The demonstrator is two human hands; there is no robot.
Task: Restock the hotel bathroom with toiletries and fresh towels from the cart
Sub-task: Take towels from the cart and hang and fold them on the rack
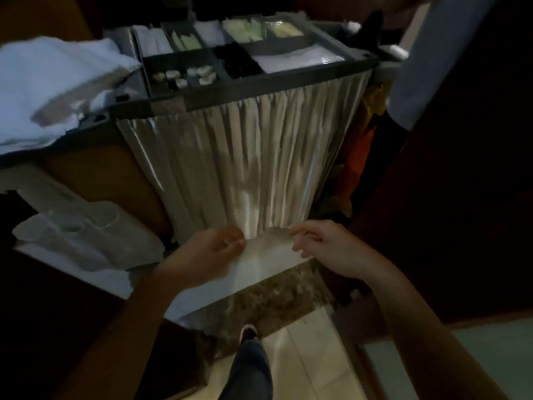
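From the head view, both your hands are on one pale sheet (269, 256), thin and flat, held just in front of the lower edge of the cart's curtain (245, 157). Your left hand (207, 252) has its fingers curled in, with the thumb and fingertips pinching the sheet's left edge. Your right hand (326, 246) pinches the sheet's upper right corner between thumb and forefinger, and its other fingers are loosely bent beneath. The sheet is stretched between the two hands, and blur hides what kind of item it is.

Above the curtain, the cart's tray (277, 85) is split into compartments. The near-left one holds small white pieces (187, 76), about seven, though blur makes the count unsure. Two compartments at the far side hold pale green packets (245, 30), and one beside them holds yellowish packets (285, 30). One heap of white towels (57, 82) lies left of the tray. Left of the curtain and lower, clear cups (72, 226) sit in wrapping, their number unclear. One shoe (248, 333) shows on the floor below the sheet.
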